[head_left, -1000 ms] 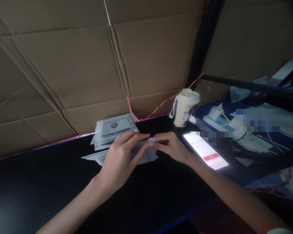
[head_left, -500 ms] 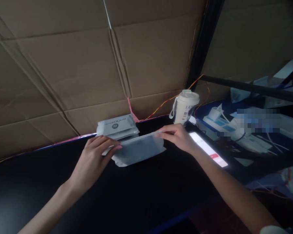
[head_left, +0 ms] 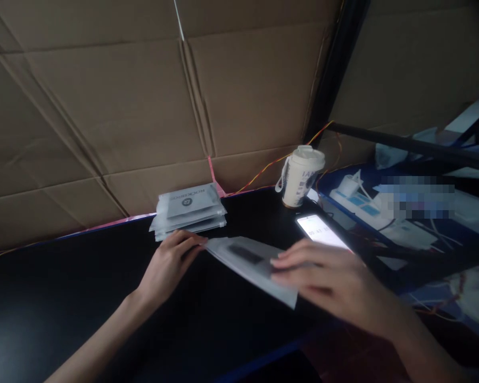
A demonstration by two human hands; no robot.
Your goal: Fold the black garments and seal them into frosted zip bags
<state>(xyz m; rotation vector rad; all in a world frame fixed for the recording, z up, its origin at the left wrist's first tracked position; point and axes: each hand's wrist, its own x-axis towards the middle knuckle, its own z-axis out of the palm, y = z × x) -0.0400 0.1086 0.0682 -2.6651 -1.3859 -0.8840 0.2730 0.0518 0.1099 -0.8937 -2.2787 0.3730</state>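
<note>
The left hand [head_left: 171,264] pinched the frosted pouch [head_left: 249,266] at frame centre, apparently steadying it; the right hand [head_left: 335,284] touched its right end, fingers [head_left: 299,256] parted, grip unclear.

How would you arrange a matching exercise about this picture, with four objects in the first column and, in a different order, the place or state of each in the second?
1. White lidded paper cup
2. Loose translucent plastic pouch
3. Stack of flat, translucent plastic pouches
4. Flat rectangular phone

A. Lying in layers in front of the brown cardboard wall
B. Showing digits on a bright screen
C. One end in the grip of the bare left hand
D. Standing upright on the black table

Pairs: 1-D, 2-C, 3-A, 4-B
</note>
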